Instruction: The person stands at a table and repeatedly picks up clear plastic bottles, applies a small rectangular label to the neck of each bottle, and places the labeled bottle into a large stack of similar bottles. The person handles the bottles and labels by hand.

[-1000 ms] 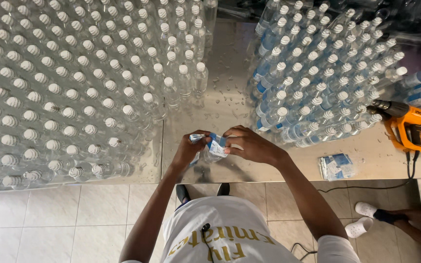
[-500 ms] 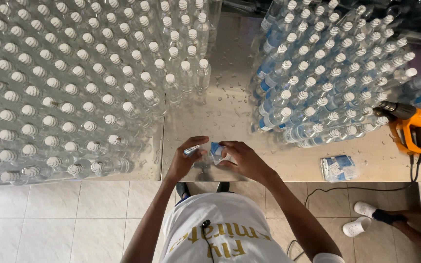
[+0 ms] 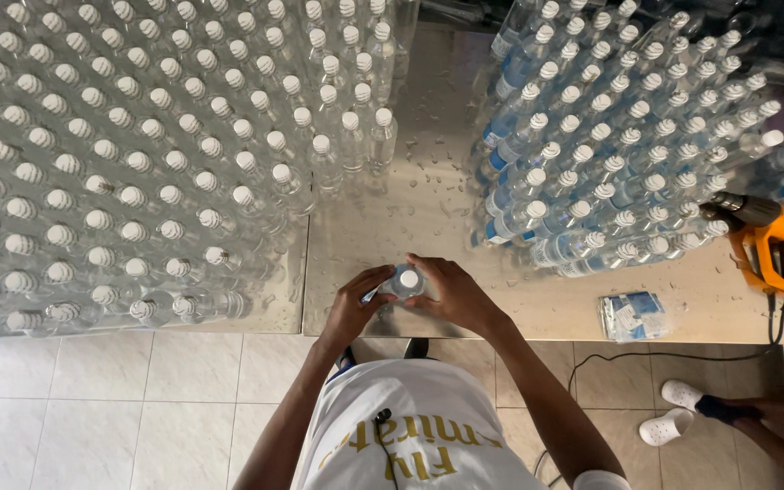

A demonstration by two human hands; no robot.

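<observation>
Head view: both hands (image 3: pixel 410 299) clasp capped bottle (image 3: pixel 406 282).

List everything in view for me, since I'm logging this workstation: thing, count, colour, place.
Bottle: one, clear with white cap, upright at the table's near edge, between both hands.
Unlabelled bottles: many, clear, white caps, table's left side.
Labelled bottles: many, blue labels, right side.
Heat gun: one, orange and black, far right.
Label stack: one, blue and white, near right edge.
Table: one, shiny metal, wet.
Another person's foot in a white shoe: floor, lower right.
Left hand: on the bottle.
Right hand: on the bottle.
</observation>
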